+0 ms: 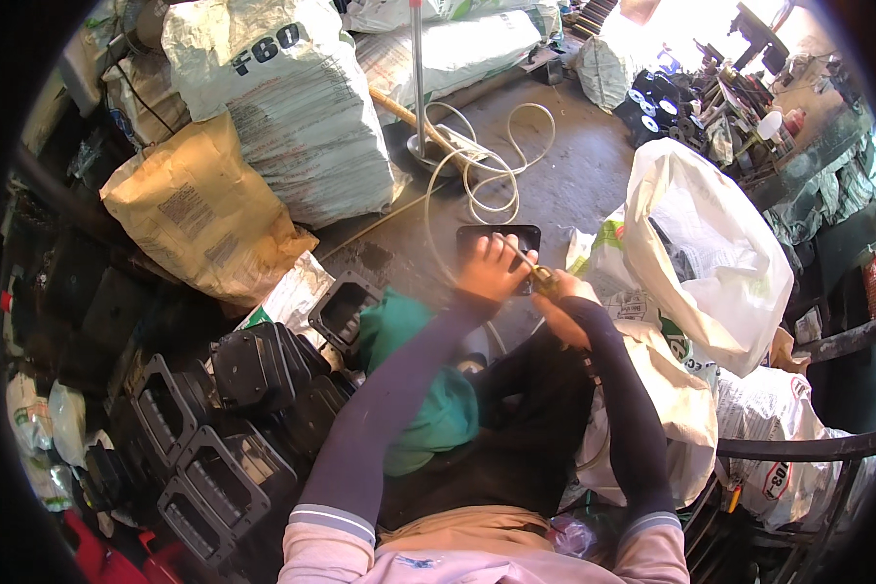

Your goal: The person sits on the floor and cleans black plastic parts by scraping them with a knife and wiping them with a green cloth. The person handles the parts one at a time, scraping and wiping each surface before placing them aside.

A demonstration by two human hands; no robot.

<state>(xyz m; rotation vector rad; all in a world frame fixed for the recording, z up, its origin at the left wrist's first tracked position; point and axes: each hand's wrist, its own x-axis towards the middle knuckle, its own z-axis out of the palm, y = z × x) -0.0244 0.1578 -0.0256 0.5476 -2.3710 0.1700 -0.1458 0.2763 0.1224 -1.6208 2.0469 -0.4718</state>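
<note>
The left hand point(492, 268) is closed on a flat black plastic frame point(499, 241), holding it up over the concrete floor point(565, 165) in front of the knees. The right hand point(566, 297) is wrapped tight around a small brass-coloured tool point(543, 280), whose tip meets the frame's lower right edge; its fingers point(555, 311) leave no gap. A pale hose point(487, 161) loops on the floor just beyond.

The tool works very near the left thumb, so a slip off the edge could, I judge, nick that hand. The frame is gripped by one side only and could twist or drop. The hose trails near the hands and may snag.

At the left lie more black frames in a heap point(234, 428), just beside the person's leg. Behind them leans a tan paper sack point(200, 209) with a block of dark print on its face. Above it stands a bulging white woven sack point(302, 117) with large dark characters near its top. At the right an open white bag point(711, 243) gapes, touching a printed white sack point(623, 273) with green marks. A further white sack point(788, 428) sits lower right, with a red and black mark.
</note>
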